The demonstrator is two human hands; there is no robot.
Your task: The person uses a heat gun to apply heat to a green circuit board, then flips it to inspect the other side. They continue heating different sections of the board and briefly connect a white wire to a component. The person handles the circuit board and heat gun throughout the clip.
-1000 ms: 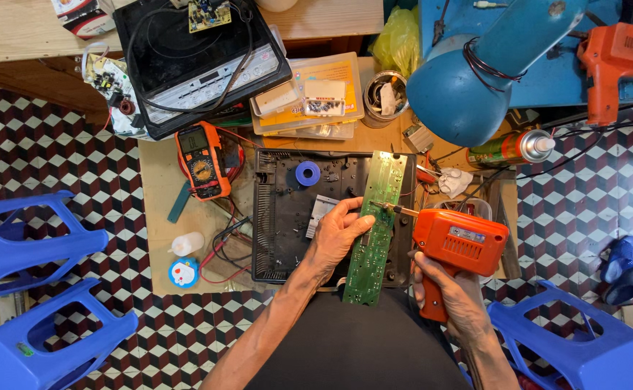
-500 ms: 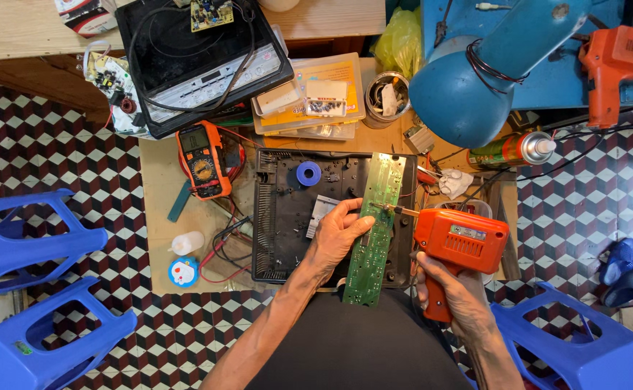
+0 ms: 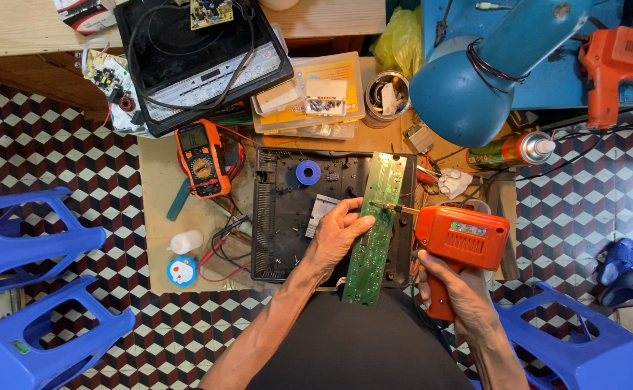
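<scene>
**Circuit board held under a soldering gun at a crowded bench**

On the small wooden table (image 3: pixel 159 209), a long green circuit board (image 3: pixel 376 227) is laid lengthwise over an opened black appliance housing (image 3: pixel 280 217). The board is steadied by the left hand (image 3: pixel 338 235), whose fingers are curled against its left edge. An orange soldering gun (image 3: pixel 459 238) is gripped by its handle in the closed right hand (image 3: pixel 457 289), and its metal tip is set against the board's upper half. A blue roll of tape (image 3: pixel 307 172) is seen inside the housing. An orange multimeter (image 3: pixel 202 157) is placed to the left, just beside the housing. A black induction cooker (image 3: pixel 201 58) is propped above it, and a blue desk lamp (image 3: pixel 468 83) is hung over the right side.
</scene>
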